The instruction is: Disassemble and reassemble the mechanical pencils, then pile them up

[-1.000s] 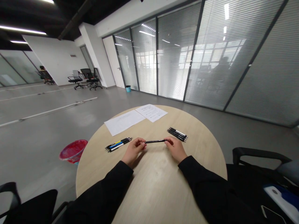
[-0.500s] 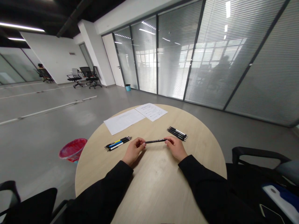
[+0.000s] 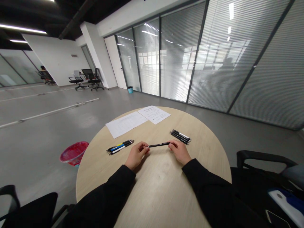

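A thin black pen (image 3: 158, 145) hangs level just above the round wooden table (image 3: 154, 193), held at both ends. My left hand (image 3: 136, 155) pinches its left tip with curled fingers. My right hand (image 3: 180, 151) pinches the right end the same way. To the left lies a small row of pens (image 3: 120, 146), black, blue, yellow and white. Beyond my right hand lies another bunch of black pens (image 3: 180, 136), one with a white part.
Two sheets of paper (image 3: 125, 123) (image 3: 154, 114) lie at the table's far side. A red waste basket (image 3: 74, 152) stands on the floor to the left. Black chair arms (image 3: 261, 156) are at the right, and a blue-and-white object (image 3: 287, 202) lies at the lower right.
Both hands keep the pen between them in nearly the same place. Only the view has shifted slightly.
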